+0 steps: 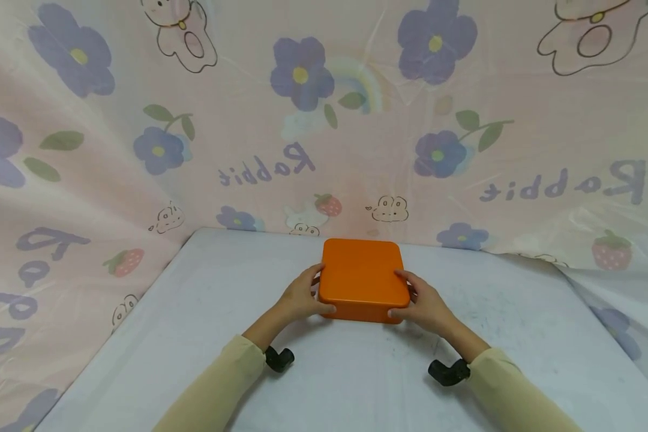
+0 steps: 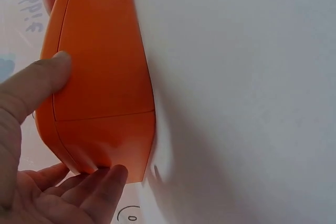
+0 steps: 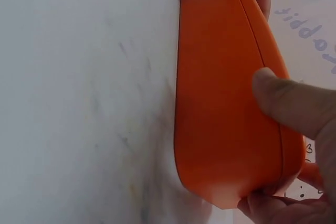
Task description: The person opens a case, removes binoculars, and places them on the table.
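An orange box (image 1: 362, 273) with rounded corners is on the white table, its flat top facing up. A thin seam runs round its side just below the top, seen in both wrist views. My left hand (image 1: 302, 295) grips the box's left side; the left thumb (image 2: 50, 74) lies on the near face and the fingers (image 2: 107, 190) are on the left side. On the opposite side, my right hand (image 1: 425, 305) holds it the same way, with the right thumb (image 3: 278, 95) on the near face. What is inside the box is hidden.
The white table (image 1: 237, 270) has faint dark smudges to the right of the box. A pale pink curtain (image 1: 356, 138) printed with flowers, rabbits and lettering hangs behind and at both sides. Black curved pieces (image 1: 279, 360) are at both wrists, by the sleeve cuffs.
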Demonstrator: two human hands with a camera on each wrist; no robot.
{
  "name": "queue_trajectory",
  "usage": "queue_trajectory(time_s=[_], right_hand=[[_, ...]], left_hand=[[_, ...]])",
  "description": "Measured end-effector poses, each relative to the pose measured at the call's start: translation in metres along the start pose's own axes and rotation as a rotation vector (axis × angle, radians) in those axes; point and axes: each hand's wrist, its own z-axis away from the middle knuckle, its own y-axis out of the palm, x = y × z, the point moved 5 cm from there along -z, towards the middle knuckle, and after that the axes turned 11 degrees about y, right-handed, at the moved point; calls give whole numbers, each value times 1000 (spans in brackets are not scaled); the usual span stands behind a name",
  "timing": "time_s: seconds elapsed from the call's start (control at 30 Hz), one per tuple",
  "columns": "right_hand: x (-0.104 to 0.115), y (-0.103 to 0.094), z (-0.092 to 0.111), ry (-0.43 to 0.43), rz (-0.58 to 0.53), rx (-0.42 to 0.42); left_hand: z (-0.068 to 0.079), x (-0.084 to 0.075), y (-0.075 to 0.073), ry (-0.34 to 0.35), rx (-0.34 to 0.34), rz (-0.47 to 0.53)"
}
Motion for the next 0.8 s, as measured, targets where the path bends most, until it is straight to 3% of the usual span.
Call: queue_trajectory(time_s=[0.3,0.8], right_hand=[[5,-2,1,0,47,-36],[8,-2,6,5,5,-59]], left_hand=[[2,-1,-1,-7,6,-10],[1,3,2,-7,-5,111]])
